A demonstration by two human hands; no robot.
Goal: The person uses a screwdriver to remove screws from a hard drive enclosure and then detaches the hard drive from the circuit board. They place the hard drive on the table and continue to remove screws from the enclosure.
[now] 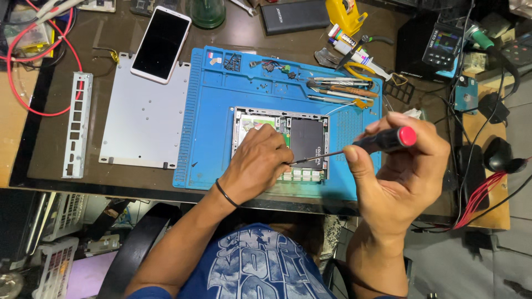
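— What is sitting in the middle of the dark work surface (111, 182)?

— A blue rubber repair mat (221, 111) is lying there, and on it a small open metal computer case (280, 144) with a black rectangular drive (306, 142) showing inside. A white-and-green label patch (256, 121) is sitting at the case's 10 o'clock corner.

— And the hands?

— The left hand (260, 163) is resting palm-down on the case, covering its 7 o'clock part, fingers curled and pressing on the board; whether they are pinching anything I cannot tell. A black band is circling that wrist. The right hand (402, 166) is hovering at 3 o'clock of the case, its fingers closed around a black-handled screwdriver with a red end cap (382, 141). The shaft is lying nearly level, pointing toward 9 o'clock, its tip meeting the left fingertips over the case's lower edge.

— What else is lying around?

— At 9 o'clock of the mat a flat grey metal cover plate (141, 127) is lying, with a white smartphone with a dark screen (161, 44) overlapping its 12 o'clock edge. Farther toward 9 o'clock a perforated silver port shield (77, 124) is lying lengthwise. At 12 o'clock a black rectangular power bank (295, 15) is sitting, and near 1 o'clock white glue tubes with coloured labels (354, 49) are resting beside yellow-handled pliers (357, 70).
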